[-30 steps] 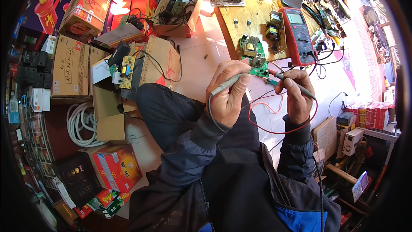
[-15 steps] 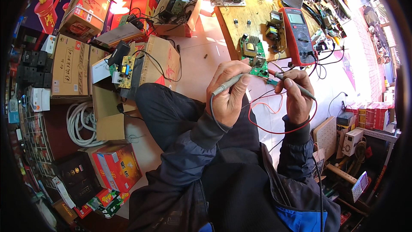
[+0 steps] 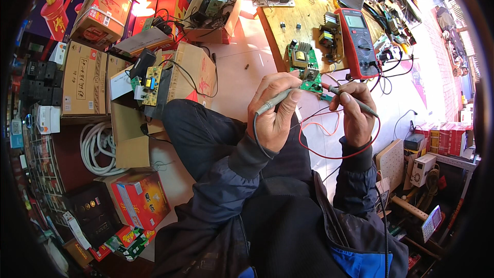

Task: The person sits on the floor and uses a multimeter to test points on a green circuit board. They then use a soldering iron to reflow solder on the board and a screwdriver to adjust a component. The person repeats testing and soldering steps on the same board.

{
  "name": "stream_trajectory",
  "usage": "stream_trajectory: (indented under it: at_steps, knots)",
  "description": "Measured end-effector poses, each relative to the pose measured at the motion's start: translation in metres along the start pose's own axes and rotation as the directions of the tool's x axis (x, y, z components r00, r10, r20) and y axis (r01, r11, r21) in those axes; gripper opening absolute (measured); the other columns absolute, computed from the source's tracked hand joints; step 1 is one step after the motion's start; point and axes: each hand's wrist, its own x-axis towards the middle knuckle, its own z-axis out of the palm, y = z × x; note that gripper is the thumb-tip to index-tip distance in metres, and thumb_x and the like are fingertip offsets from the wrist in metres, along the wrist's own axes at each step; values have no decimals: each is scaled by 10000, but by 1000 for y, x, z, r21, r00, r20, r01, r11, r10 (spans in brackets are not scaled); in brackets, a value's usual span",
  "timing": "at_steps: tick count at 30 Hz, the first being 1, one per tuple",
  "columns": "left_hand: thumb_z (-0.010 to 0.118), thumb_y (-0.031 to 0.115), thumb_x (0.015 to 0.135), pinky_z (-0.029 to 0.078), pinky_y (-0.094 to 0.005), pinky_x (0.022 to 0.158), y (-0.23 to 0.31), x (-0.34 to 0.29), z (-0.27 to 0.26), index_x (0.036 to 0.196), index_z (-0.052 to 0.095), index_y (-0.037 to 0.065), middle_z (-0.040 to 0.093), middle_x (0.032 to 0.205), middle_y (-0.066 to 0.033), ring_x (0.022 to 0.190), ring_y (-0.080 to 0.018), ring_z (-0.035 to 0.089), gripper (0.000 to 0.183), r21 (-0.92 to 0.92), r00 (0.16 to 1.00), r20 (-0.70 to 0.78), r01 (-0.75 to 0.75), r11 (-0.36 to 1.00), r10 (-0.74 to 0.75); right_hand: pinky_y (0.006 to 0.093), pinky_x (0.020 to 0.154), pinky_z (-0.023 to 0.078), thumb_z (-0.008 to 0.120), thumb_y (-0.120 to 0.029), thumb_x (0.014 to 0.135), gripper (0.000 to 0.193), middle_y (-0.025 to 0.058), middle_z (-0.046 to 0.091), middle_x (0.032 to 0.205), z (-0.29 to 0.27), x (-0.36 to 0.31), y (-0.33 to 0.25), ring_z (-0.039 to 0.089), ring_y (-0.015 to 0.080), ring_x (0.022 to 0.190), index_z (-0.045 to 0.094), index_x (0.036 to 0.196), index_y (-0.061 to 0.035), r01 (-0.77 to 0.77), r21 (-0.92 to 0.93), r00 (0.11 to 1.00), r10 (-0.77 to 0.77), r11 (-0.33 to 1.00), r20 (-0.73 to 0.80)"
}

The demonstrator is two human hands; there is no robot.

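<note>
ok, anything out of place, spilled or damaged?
Two things: the green circuit board seems to overhang the near edge of the yellowish wooden table; a small dark scrap lies alone on the pale tiled floor. No clear spill or damage.

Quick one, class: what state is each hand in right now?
Left hand: closed, holding a grey probe with a dark lead.
Right hand: closed, holding a second probe with a red lead.
</note>
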Motion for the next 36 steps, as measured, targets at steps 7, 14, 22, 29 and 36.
stream_trajectory:
  at_steps: [7,14,22,29,36]
  knots:
    - [584,64,1057,489,-334,1006,1,0,1,1158,631,-42,616,1187,-134,1135,-226,627,154,22,1000,-2,0,1000,0,319,770,529,665,-112,971,182,127,644,933,1,-2,0,658,186,778,585,1046,33,-12,21,999,13,1000,-37]
    - [584,67,1058,491,-334,1003,-1,0,2,1155,630,-43,615,1189,-135,1140,-229,626,154,31,1000,1,-11,999,11,323,734,539,643,-88,991,154,127,622,982,-1,-3,3,641,193,771,566,1061,26,-10,-11,1000,10,1000,-28]
    - [590,75,1057,497,-334,998,0,0,2,1148,632,-42,623,1180,-140,1135,-233,632,154,71,1000,0,-13,997,13,311,782,525,656,-123,997,177,116,659,908,3,-5,3,648,173,780,580,1054,26,-7,-35,999,6,999,-49]
    - [593,78,1056,509,-341,992,1,1,2,1143,635,-44,627,1168,-143,1130,-248,648,156,92,1000,0,-21,996,21,305,805,519,660,-146,1001,193,113,677,866,6,-5,1,649,160,788,584,1046,25,-14,-42,998,11,999,-57]
    - [593,72,1055,510,-346,1005,-1,1,3,1142,636,-45,629,1162,-142,1154,-259,651,152,82,1000,-4,-17,997,17,307,811,521,655,-142,1002,188,112,672,861,7,-5,-1,644,156,790,582,1047,25,-23,-45,998,20,999,-59]
